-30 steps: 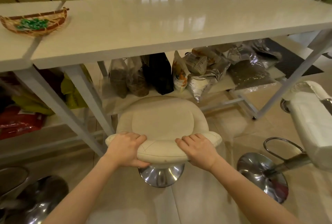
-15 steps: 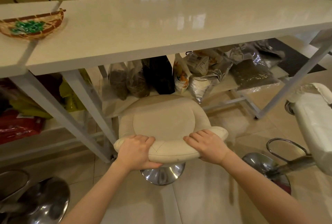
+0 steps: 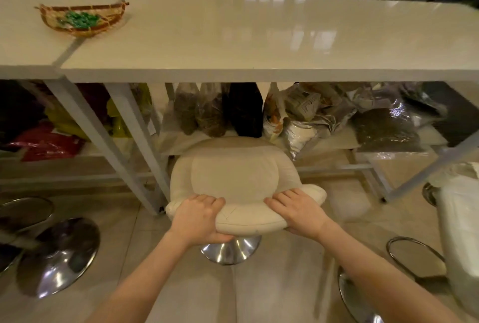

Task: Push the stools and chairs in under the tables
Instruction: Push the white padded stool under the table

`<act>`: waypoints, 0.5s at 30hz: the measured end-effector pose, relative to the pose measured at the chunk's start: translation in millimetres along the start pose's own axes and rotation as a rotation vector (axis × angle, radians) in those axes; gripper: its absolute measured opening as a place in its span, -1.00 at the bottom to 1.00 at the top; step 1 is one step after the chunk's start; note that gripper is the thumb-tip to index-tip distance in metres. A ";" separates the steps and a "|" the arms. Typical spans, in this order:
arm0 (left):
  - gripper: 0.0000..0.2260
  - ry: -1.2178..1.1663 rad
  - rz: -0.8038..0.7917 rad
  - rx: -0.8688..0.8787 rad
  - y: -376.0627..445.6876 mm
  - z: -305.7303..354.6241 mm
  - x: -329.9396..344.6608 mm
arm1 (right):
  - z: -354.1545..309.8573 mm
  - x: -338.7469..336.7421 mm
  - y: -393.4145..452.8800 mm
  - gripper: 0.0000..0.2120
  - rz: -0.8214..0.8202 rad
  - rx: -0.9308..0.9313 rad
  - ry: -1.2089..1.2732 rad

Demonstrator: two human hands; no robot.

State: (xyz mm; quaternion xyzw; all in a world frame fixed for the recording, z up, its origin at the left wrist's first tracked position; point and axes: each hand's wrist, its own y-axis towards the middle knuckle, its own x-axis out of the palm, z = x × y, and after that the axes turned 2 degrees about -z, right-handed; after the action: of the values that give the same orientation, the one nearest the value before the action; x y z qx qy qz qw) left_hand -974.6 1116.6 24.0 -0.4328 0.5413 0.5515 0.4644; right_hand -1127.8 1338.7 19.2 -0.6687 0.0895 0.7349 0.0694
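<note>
A cream padded bar stool (image 3: 234,176) with a low curved backrest and a round chrome base (image 3: 230,251) stands in front of a long white table (image 3: 259,74). Its seat front reaches the low shelf under the tabletop. My left hand (image 3: 198,217) grips the left part of the backrest, fingers curled over the top and thumb underneath. My right hand (image 3: 298,212) grips the right part the same way. A second white stool (image 3: 458,221) stands at the right edge, out from the table.
Slanted white table legs (image 3: 134,146) stand just left of the stool. Bags of goods (image 3: 305,115) fill the low shelf. Chrome stool bases (image 3: 58,255) lie at the lower left. A woven basket (image 3: 81,19) with green pieces sits on the left tabletop.
Held by both hands, the stool has slid forward toward the table, so its seat now sits closer to the shelf. My view has moved closer too.
</note>
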 end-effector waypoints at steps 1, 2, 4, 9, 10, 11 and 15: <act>-0.42 -0.002 -0.021 -0.015 0.2 0.9 -0.7 | 0.7 -0.3 0.0 -0.37 0.010 -0.008 0.002; -0.42 -0.008 -0.044 -0.023 -0.1 0.5 -0.8 | 0.4 0.2 0.2 -0.36 0.018 -0.016 0.005; -0.41 -0.029 -0.088 -0.025 -1.6 -2.8 -1.2 | -1.9 1.9 1.4 -0.33 0.025 -0.028 0.007; -0.42 -0.002 -0.150 -0.016 -1.7 -6.2 -5.1 | -5.5 0.5 3.7 -0.28 -0.009 -0.013 0.022; -0.42 0.001 -0.161 -0.015 -1.3 -5.3 -6.1 | -5.5 0.2 3.2 -0.29 -0.012 -0.009 0.021; -0.42 0.001 -0.169 -0.015 -0.8 -4.3 -7.2 | -5.4 -0.2 2.9 -0.30 -0.018 -0.002 0.020; -0.41 -0.015 -0.201 -0.014 -0.7 -6.2 -11.8 | -9.6 -5.3 3.8 -0.26 -0.061 0.040 0.049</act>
State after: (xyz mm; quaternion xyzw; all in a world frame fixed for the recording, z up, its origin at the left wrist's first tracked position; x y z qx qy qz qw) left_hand -971.7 1109.9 35.1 -0.4838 0.4878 0.5093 0.5183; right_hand -1118.8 1332.9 23.8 -0.6874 0.0857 0.7139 0.1030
